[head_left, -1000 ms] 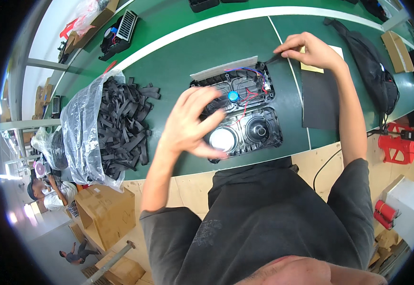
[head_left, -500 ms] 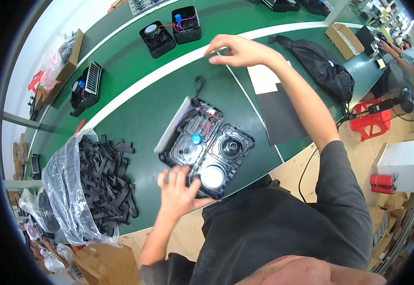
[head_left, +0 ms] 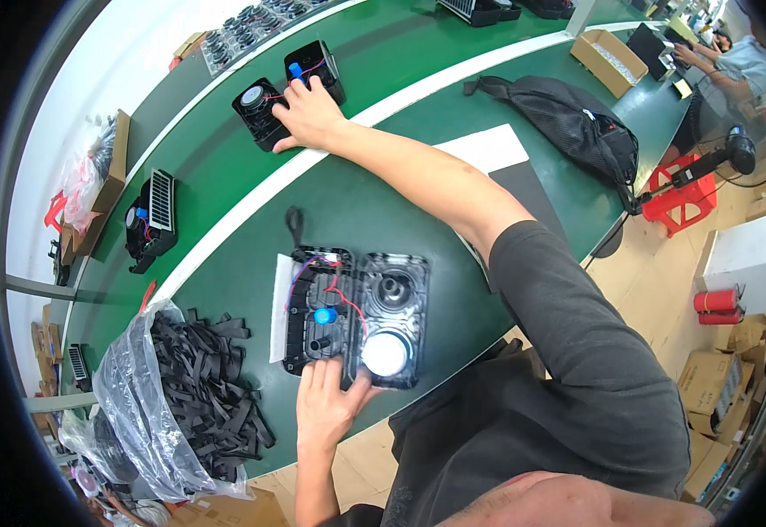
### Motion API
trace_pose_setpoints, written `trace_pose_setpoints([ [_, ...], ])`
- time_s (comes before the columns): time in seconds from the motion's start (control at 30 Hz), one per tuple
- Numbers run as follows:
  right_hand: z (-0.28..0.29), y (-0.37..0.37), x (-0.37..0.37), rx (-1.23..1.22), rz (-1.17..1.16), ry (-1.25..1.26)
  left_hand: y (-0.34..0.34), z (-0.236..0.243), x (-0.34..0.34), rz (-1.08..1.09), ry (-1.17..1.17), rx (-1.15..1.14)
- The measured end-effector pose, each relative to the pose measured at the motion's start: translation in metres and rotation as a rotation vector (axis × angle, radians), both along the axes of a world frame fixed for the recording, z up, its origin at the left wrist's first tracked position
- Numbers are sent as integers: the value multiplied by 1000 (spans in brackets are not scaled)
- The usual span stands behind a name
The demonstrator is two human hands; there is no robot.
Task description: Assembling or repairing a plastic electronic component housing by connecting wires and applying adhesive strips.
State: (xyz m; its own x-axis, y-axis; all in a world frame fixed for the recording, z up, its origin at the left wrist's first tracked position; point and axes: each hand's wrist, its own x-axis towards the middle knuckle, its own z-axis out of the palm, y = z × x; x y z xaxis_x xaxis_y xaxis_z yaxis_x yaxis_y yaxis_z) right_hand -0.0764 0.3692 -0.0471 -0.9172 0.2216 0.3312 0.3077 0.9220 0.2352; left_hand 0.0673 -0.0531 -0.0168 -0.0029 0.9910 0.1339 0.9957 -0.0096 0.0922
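An opened black speaker case [head_left: 392, 321] lies on the green table before me, its two halves side by side. A round white-faced speaker [head_left: 386, 354] sits in the right half; a blue cylindrical part [head_left: 325, 316] and red and purple wires show in the left half. My left hand [head_left: 328, 400] grips the near edge of this case, fingers over the rim and thumb near the speaker. Farther off, my right hand [head_left: 313, 114] grasps a second opened speaker case [head_left: 258, 114] on the far green strip, its fingers over the case and thumb at the near side. Its fingertips are partly hidden.
A plastic bag [head_left: 137, 395] spills black straps [head_left: 212, 386] at the left. Another opened case [head_left: 152, 220] stands at the far left. White sheets [head_left: 488, 147], a black mesh bag [head_left: 567, 114] and a cardboard box [head_left: 610, 61] are on the right. A person sits beyond.
My right hand has reached left and away onto the second case. The near case has turned to lie squarer to me, with my left hand still at its near edge.
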Motion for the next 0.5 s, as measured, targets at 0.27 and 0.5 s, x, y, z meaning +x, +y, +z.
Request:
trace_pose_setpoints([
  [0.27, -12, 20, 2, -27, 9, 261, 19, 7, 4, 115, 25, -79],
  [0.5, -19, 32, -6, -129, 101, 106, 20, -3, 6, 141, 95, -60],
])
